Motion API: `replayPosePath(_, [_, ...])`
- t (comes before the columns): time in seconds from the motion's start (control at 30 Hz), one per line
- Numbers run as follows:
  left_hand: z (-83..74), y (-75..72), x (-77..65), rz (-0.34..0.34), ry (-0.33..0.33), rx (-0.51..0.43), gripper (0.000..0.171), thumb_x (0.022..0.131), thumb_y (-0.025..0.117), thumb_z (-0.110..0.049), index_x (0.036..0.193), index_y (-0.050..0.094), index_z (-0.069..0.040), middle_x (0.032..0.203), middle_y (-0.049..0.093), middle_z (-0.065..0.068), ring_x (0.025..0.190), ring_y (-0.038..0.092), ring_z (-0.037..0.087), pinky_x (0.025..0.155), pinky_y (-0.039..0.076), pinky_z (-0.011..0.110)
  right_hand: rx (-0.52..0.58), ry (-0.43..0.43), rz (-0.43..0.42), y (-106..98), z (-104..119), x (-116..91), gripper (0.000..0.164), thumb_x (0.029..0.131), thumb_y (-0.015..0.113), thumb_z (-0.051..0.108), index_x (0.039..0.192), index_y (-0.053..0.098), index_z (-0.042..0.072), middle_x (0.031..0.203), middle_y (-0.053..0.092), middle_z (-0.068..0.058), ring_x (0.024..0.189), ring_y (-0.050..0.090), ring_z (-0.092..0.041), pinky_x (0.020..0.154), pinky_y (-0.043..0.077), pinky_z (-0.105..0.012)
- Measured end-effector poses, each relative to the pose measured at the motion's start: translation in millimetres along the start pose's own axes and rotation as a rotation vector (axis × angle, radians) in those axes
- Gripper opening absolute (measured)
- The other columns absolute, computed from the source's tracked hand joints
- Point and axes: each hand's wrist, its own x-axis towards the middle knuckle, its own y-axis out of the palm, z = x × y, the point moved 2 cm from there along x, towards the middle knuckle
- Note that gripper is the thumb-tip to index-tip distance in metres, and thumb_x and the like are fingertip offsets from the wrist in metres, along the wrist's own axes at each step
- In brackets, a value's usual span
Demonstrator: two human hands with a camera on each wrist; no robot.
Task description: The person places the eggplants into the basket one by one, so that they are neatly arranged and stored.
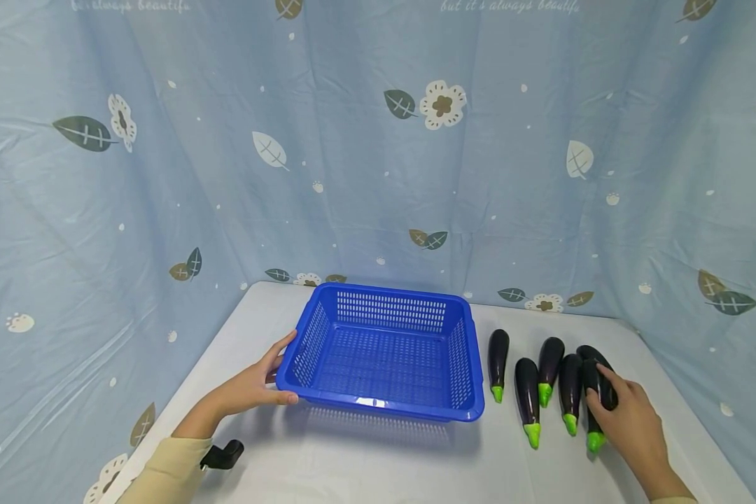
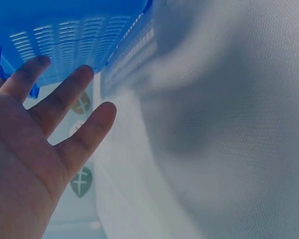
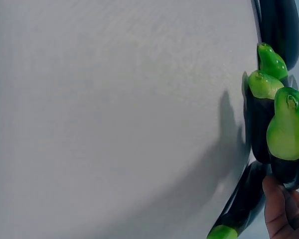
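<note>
A blue slotted plastic basket (image 1: 378,403) stands on the white tabletop in the head view. My left hand (image 1: 252,385) is at its left end, index finger along the side rim and thumb by the front corner. In the left wrist view the fingers (image 2: 89,137) of that hand are straight and spread, close to the basket wall (image 2: 70,37). On the right, my right hand (image 1: 633,420) grips a dark eggplant (image 1: 594,378), thumb on one side. The right wrist view shows its green cap (image 3: 287,134) and the thumb (image 3: 274,199) against its dark body. The hand partly hides it.
Several more eggplants lie between basket and right hand, including a lone eggplant (image 1: 498,357) nearest the basket and another eggplant (image 1: 527,392) beside it. A black object (image 1: 223,455) lies near my left forearm. A blue patterned curtain (image 1: 353,175) surrounds the table.
</note>
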Motion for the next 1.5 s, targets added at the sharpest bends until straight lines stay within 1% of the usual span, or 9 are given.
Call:
replayPosePath(0.17, [0.5, 0.2, -0.1, 0.005, -0.001, -0.011, 0.115, 0.085, 0.082, -0.024, 0.164, -0.001, -0.027, 0.157, 0.036, 0.027, 0.135, 0.046, 0.048, 0.109, 0.036, 0.066, 0.010, -0.011, -0.013, 1, 2, 1, 0.062, 0.098, 0.059, 0.026, 0.152, 0.039, 0.003, 0.132, 0.040, -0.042, 0.114, 0.047, -0.062, 0.088, 0.043, -0.072])
replayPosePath(0.53, [2.5, 0.9, 0.5, 0.003, -0.005, -0.026, 0.115, 0.085, 0.083, -0.024, 0.164, 0.000, -0.027, 0.156, 0.038, 0.027, 0.135, 0.048, 0.047, 0.110, 0.035, 0.065, 0.041, -0.064, -0.032, -1, 7, 2, 0.063, 0.098, 0.060, 0.030, 0.151, 0.041, 0.003, 0.130, 0.042, -0.043, 0.110, 0.049, -0.063, 0.082, 0.045, -0.071])
replayPosePath(0.77, [3.7, 1.1, 1.2, 0.002, 0.001, -0.032, 0.114, 0.086, 0.082, -0.023, 0.164, 0.000, -0.028, 0.156, 0.038, 0.027, 0.134, 0.049, 0.045, 0.110, 0.035, 0.065, 0.047, -0.087, -0.044, -1, 9, 3, 0.062, 0.099, 0.060, 0.030, 0.151, 0.042, 0.003, 0.131, 0.043, -0.042, 0.110, 0.049, -0.063, 0.082, 0.045, -0.072])
replayPosePath(1.0, [4.1, 1.9, 1.5, -0.006, -0.007, -0.014, 0.114, 0.085, 0.083, -0.025, 0.164, 0.001, -0.030, 0.155, 0.040, 0.027, 0.134, 0.049, 0.046, 0.111, 0.034, 0.066, 0.067, -0.140, -0.082, 1, 8, 3, 0.060, 0.099, 0.061, 0.030, 0.151, 0.044, 0.003, 0.130, 0.045, -0.042, 0.105, 0.053, -0.061, 0.075, 0.047, -0.070])
replayPosePath(1.23, [7.0, 2.4, 0.8, -0.008, -0.014, -0.018, 0.114, 0.085, 0.083, -0.024, 0.164, 0.001, -0.032, 0.155, 0.038, 0.027, 0.136, 0.047, 0.047, 0.112, 0.033, 0.065, 0.086, -0.163, -0.103, 4, 14, 2, 0.059, 0.098, 0.063, 0.026, 0.150, 0.046, 0.004, 0.127, 0.048, -0.041, 0.100, 0.055, -0.060, 0.071, 0.048, -0.069])
replayPosePath(1.5, [6.2, 2.7, 0.4, -0.008, -0.016, -0.014, 0.114, 0.085, 0.082, -0.024, 0.164, 0.000, -0.030, 0.155, 0.039, 0.028, 0.136, 0.047, 0.047, 0.112, 0.032, 0.066, 0.084, -0.163, -0.111, 6, 19, 0, 0.059, 0.098, 0.063, 0.027, 0.150, 0.046, 0.005, 0.127, 0.048, -0.040, 0.102, 0.055, -0.060, 0.074, 0.048, -0.069])
